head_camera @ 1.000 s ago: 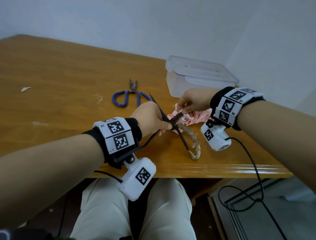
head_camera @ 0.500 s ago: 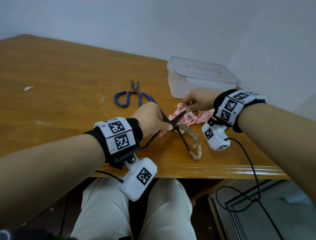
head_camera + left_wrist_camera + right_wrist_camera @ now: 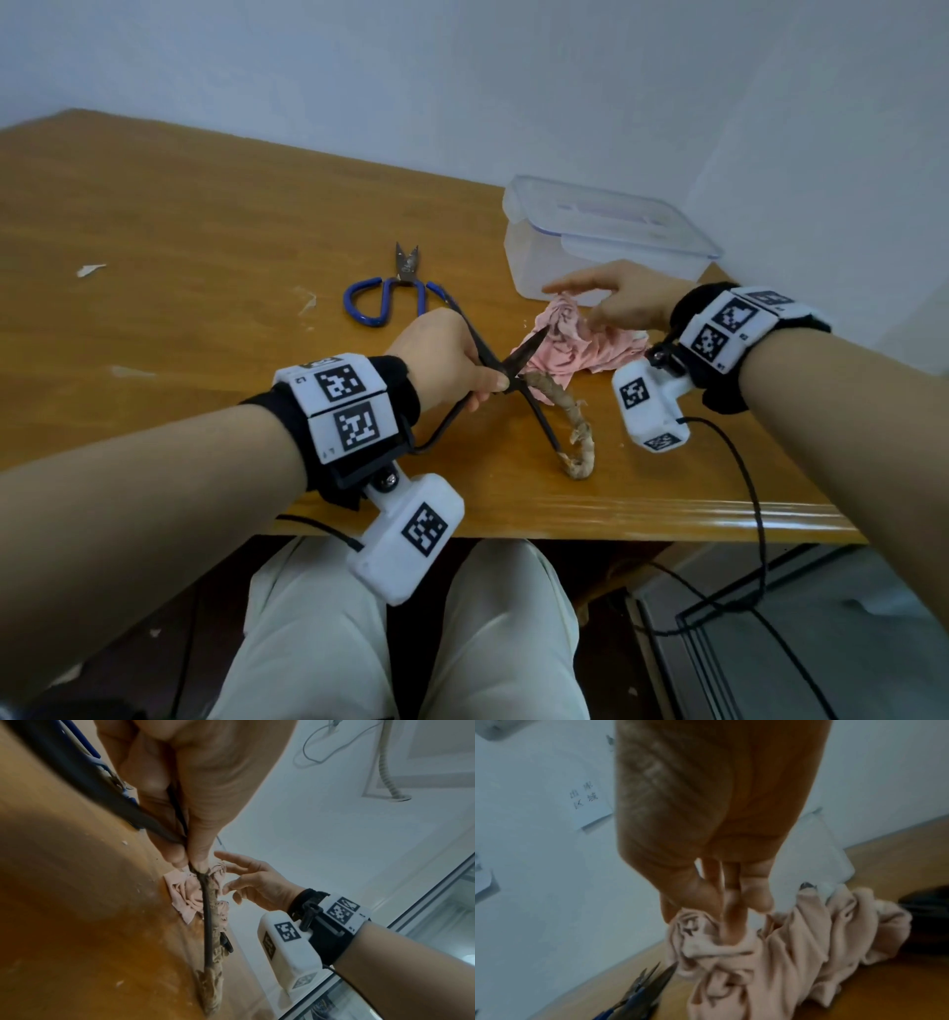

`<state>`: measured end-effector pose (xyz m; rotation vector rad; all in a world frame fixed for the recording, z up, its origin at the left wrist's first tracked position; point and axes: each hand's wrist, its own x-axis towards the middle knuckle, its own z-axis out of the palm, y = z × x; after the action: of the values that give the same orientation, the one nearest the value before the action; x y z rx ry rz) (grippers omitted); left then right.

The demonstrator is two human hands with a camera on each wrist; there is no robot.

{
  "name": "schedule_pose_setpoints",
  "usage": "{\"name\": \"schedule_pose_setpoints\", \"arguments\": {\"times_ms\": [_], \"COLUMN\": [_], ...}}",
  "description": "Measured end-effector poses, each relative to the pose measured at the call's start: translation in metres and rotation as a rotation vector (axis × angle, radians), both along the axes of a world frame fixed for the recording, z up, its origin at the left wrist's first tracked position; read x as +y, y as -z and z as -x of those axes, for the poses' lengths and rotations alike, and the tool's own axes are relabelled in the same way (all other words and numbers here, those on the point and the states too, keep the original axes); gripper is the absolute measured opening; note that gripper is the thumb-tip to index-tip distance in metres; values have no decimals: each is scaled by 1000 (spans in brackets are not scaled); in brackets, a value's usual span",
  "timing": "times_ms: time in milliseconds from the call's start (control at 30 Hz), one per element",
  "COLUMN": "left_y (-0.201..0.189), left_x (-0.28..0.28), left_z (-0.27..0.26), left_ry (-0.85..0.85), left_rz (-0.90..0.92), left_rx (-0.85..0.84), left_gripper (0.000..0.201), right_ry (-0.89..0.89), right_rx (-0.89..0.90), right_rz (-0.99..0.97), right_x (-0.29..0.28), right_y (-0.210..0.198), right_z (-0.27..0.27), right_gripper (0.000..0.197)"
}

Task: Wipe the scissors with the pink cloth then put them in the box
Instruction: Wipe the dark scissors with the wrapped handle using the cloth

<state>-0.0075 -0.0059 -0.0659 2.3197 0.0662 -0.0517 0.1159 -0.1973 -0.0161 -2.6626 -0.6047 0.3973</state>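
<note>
While the left hand (image 3: 452,360) grips the black scissors (image 3: 518,380) at their pivot, blades toward the pink cloth (image 3: 590,349) on the bench, the right hand (image 3: 621,303) hovers open just above it, nearer the lidded box (image 3: 606,236).

Your bare forearms each wear a black wrist strap (image 3: 405,383) topped with white blocks printed with black square-code markers. Beneath each wrist hangs a white camera housing (image 3: 405,542), also marker-printed, trailing a thin black cable (image 3: 755,493). You wear cream trousers (image 3: 308,642).
</note>
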Motion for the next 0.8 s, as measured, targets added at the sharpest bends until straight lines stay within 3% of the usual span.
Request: {"name": "schedule_pose_setpoints", "arguments": {"times_ms": [233,300,333,433,500,567,733,800], "left_y": [-1,-2,-2,-2,-1,-1,-1,-1], "left_x": [-1,-3,-3,-2,-1,-1,-1,-1], "left_z": [-1,-1,-1,-1,-1,-1,-1,-1], "left_ry": [-13,-18,-21,-24,-24,-27,-27,-29], "left_rz": [45,37,36,40,40,41,49,51], "left_rx": [12,15,18,15,13,18,21,19], "left_gripper": [26,26,26,26,27,26,27,28], "right_ry": [144,186,183,87,3,-51,-148,-170], "right_rx": [-99,-157,-164,-77,1,45,-118,-184], "right_rz": [-328,-326,-271,4,165,232,422,498], "right_x": [-13,-11,-9,-6,-3,-1,12,16], "right_y": [-3,-5,-6,-9,-8,-5,9,18], "right_z": [0,2,3,9,15,18,17,13], "right_gripper": [70,38,18,26,11,20,42,30]}}
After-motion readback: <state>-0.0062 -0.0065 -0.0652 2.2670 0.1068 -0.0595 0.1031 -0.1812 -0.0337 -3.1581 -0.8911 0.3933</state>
